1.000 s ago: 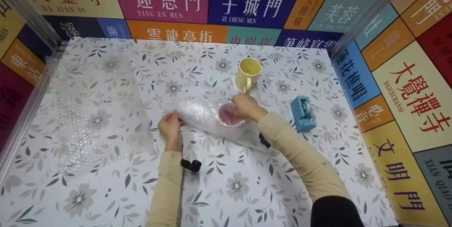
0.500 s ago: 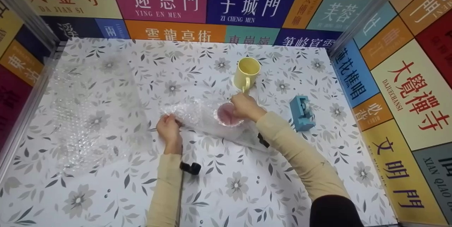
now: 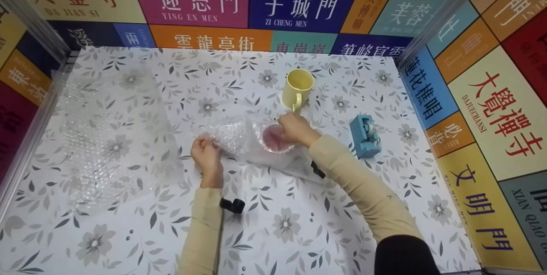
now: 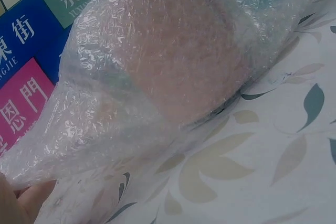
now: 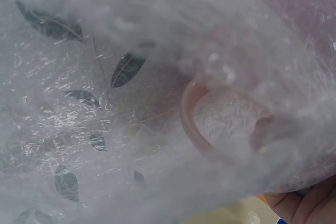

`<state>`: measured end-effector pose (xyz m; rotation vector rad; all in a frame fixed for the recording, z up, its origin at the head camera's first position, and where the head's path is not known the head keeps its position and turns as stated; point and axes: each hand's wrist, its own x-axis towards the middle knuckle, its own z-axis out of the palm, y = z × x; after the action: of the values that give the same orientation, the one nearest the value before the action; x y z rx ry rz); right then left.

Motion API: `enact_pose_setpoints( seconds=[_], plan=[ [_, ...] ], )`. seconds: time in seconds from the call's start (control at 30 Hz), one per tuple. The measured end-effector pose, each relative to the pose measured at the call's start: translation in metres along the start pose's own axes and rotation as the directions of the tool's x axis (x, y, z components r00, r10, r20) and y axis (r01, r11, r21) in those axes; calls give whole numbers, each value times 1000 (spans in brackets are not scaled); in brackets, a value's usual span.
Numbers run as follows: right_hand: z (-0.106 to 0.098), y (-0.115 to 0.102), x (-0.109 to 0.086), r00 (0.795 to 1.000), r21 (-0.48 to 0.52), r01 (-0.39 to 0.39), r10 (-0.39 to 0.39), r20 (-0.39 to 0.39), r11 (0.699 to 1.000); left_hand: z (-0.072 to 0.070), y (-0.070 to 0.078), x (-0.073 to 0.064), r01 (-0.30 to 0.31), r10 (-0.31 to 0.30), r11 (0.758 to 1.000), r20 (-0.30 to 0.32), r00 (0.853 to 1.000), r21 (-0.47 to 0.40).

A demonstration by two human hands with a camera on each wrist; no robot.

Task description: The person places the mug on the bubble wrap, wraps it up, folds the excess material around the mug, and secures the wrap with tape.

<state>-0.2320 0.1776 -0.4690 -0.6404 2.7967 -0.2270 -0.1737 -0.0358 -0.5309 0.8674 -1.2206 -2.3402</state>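
Pink mug, head view: the pink mug (image 3: 272,139) stands on the table (image 3: 273,240), mouth upward, with bubble wrap (image 3: 233,136) around its side.
Left hand, head view: the left hand (image 3: 207,158) pinches the free end of the wrap, its fingers together.
Right hand, head view: the right hand (image 3: 298,128) grips the mug's rim, fingers bent over it.
Nearby, head view: a yellow mug (image 3: 298,89) behind, a blue tape dispenser (image 3: 364,137) at the right, a second wrap sheet (image 3: 113,155) at the left.
Wrap, left wrist view: it slants from the fingers up across the pink side.
Handle, right wrist view: the handle (image 5: 189,114) shows through the film.
Step, judged: wrapping the pink mug.
Next move, judged: draw the loose end snug while steadying the mug, then tape it.
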Motion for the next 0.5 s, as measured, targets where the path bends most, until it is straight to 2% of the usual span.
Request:
enact_pose_setpoints(
  seconds=[0.3, 0.5],
  plan=[
    [1, 0, 1, 1000, -14, 8, -8, -9, 1000, 4, 2, -10, -59, 64, 996, 74, 995, -74],
    [1, -1, 1, 1000, 4, -2, 2, 0, 1000, 8, 4, -19, -121, 135, 988, 171, 976, -91]
  ],
)
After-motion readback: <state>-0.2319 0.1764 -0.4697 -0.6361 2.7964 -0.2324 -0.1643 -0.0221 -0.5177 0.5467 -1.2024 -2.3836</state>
